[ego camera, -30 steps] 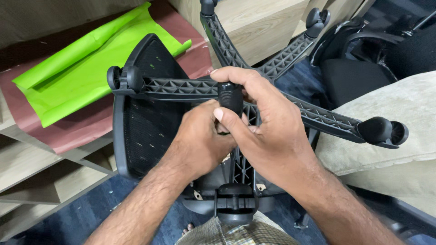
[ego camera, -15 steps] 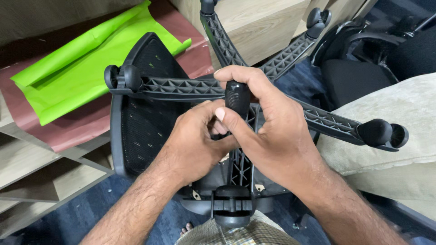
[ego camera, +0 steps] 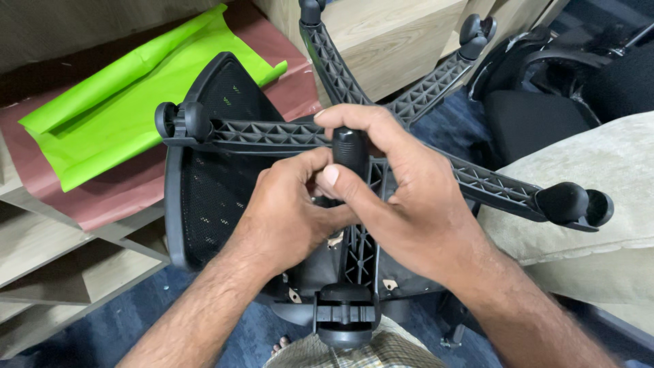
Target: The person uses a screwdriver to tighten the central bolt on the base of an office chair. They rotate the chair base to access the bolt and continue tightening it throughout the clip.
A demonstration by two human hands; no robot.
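Centrally in the head view, the right hand is clenched around the black stem at the hub of the upturned chair base, its long axis pointing toward the camera. The left hand, equally near, pinches just below it, fingers touching the right thumb.
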